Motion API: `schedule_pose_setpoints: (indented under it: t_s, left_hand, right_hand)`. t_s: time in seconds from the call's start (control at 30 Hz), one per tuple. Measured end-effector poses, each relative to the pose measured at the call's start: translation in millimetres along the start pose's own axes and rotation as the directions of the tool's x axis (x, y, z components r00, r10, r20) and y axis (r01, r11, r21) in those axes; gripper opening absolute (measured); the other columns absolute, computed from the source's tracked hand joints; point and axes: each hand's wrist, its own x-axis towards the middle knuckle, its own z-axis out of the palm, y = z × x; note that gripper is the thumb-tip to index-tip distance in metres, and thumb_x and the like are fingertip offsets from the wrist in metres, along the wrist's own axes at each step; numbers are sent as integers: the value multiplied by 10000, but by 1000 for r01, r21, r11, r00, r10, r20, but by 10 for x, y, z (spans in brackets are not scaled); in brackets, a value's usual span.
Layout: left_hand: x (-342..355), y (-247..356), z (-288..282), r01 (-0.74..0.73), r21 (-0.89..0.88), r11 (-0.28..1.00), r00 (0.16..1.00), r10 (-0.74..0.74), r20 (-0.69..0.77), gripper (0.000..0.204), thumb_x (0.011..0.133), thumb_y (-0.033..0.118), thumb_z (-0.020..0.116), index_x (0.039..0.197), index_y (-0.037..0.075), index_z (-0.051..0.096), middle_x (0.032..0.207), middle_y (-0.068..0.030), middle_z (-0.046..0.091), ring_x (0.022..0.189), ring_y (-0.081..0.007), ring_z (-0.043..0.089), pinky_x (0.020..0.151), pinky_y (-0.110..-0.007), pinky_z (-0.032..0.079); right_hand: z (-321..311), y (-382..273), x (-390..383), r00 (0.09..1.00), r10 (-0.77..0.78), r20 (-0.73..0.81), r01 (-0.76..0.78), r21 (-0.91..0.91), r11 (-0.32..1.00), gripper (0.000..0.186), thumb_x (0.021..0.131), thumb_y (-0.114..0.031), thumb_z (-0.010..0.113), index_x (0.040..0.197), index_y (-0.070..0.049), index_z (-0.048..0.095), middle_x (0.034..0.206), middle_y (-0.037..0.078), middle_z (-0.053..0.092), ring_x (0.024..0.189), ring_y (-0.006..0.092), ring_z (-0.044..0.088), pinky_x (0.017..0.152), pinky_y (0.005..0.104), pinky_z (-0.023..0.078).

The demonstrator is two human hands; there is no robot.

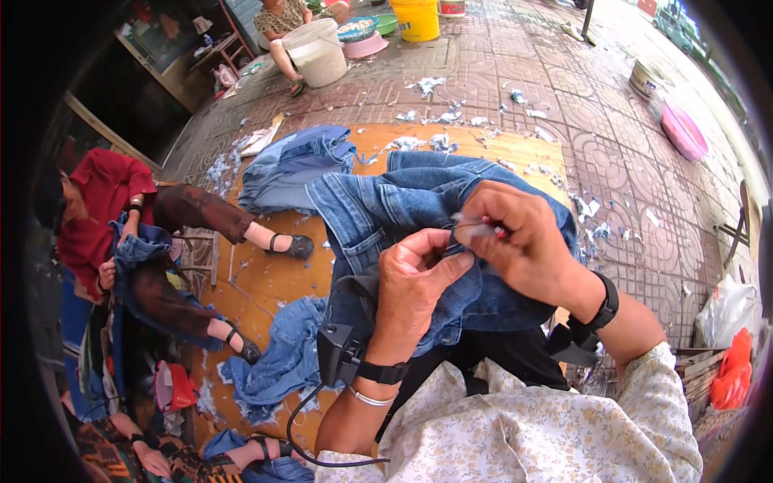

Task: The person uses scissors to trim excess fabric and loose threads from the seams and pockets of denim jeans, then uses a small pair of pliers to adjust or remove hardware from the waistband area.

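A pair of blue jeans lies bunched across my lap and over the wooden board in front of me. My left hand is closed on it, thumb and fingers pinching a fold of the denim. Right beside those fingertips, my right hand is closed round a small metal tool with a bit of red on it. It looks like thread snips, though my fingers hide most of it. The tool's tip is close to the pinched fold; whether it touches the cloth I cannot tell.
More denim garments lie on the wooden board among scraps of lint. To the left, a person in red holds denim. Beyond are a white bucket, a yellow bucket and another seated person. A pink basin stands far right.
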Motion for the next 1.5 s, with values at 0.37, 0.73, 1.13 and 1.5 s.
schedule_pose_setpoints:
  t_s: [0.37, 0.73, 1.13, 1.5]
  left_hand:
    - [-10, 50, 32, 29, -34, 999, 1000, -29, -11, 211, 771, 14, 718, 960, -35, 639, 829, -6, 641, 697, -30, 558, 641, -163, 471]
    - [-38, 9, 102, -49, 109, 993, 997, 56, -57, 181, 773, 28, 720, 925, -36, 646, 776, 26, 604, 669, -8, 503, 586, -157, 433]
    - [-38, -32, 79, -80, 140, 987, 994, 90, -66, 188, 769, 42, 724, 917, -41, 643, 775, 28, 601, 675, -15, 501, 588, -164, 433]
    - [7, -87, 38, -248, 270, 930, 929, 307, -204, 261, 842, 223, 703, 985, 8, 661, 777, 8, 635, 720, -26, 518, 624, -179, 422]
  right_hand:
    - [-349, -88, -152, 988, 115, 106, -121, 55, 991, 137, 858, -113, 635, 919, -21, 554, 793, 29, 524, 658, 134, 507, 606, 257, 426]
    - [-283, -159, -151, 995, -53, 79, 77, -334, 940, 190, 731, -74, 696, 887, -34, 595, 789, 94, 590, 737, 296, 607, 622, 357, 478]
    - [-253, -81, -180, 998, -29, 49, 40, -222, 974, 170, 734, -65, 711, 858, -28, 602, 763, 79, 586, 693, 238, 597, 591, 318, 463]
    - [-359, 50, -250, 992, 121, -38, -111, 196, 974, 194, 832, -140, 692, 991, -54, 623, 863, 35, 606, 765, 96, 580, 691, 183, 454]
